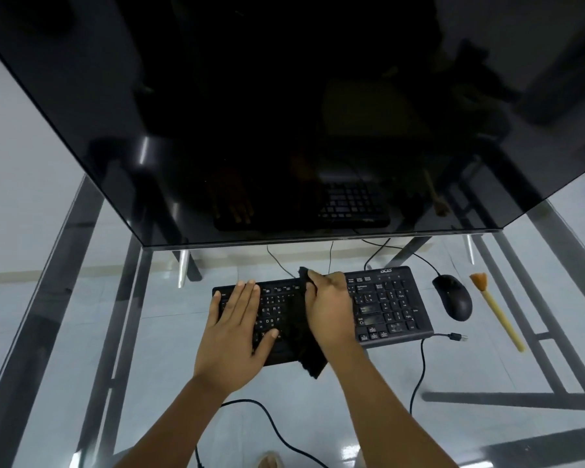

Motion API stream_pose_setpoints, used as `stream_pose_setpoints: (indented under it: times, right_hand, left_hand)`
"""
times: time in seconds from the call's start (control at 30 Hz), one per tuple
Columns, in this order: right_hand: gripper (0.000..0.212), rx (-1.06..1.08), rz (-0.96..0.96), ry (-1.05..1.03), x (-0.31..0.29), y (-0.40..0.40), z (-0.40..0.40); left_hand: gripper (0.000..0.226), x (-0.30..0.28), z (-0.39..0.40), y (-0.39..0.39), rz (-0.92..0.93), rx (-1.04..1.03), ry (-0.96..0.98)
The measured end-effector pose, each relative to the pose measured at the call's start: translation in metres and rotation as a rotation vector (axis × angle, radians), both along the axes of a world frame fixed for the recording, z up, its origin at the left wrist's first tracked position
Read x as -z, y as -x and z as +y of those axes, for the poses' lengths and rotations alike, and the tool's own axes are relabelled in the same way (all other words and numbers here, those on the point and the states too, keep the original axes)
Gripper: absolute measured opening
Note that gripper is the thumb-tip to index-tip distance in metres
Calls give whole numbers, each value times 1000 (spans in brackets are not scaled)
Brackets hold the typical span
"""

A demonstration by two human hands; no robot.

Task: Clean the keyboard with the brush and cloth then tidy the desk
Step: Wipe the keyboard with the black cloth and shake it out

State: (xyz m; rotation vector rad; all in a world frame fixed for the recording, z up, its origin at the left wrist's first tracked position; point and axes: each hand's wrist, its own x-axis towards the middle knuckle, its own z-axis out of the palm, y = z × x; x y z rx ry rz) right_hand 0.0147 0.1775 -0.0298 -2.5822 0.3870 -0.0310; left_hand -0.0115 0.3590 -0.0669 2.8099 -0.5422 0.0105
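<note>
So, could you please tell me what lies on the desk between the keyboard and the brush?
In the head view, the black mouse lies between the keyboard and the brush, on the glass desk.

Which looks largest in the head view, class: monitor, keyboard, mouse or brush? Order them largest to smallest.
1. Monitor, filling the upper frame.
2. Keyboard, partly hidden by both hands and a cloth.
3. Brush and mouse: unsure. The brush is longer but thin; the mouse is shorter but wider.
</note>
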Motion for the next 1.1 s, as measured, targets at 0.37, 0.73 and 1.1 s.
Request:
stream_pose_setpoints:
  times: [0.37,0.73,1.1]
  right_hand:
    - [17,-41,124,-330,-24,16,28]
    - [46,-50,97,-364,1,59,-1]
    - [34,13,59,-267,1,93,-46]
  left_hand:
    - [72,1,7,1,5,-10,-44]
    - [73,2,3,2,-1,1,-85]
    - [75,-7,-6,-3,-35,-18,-100]
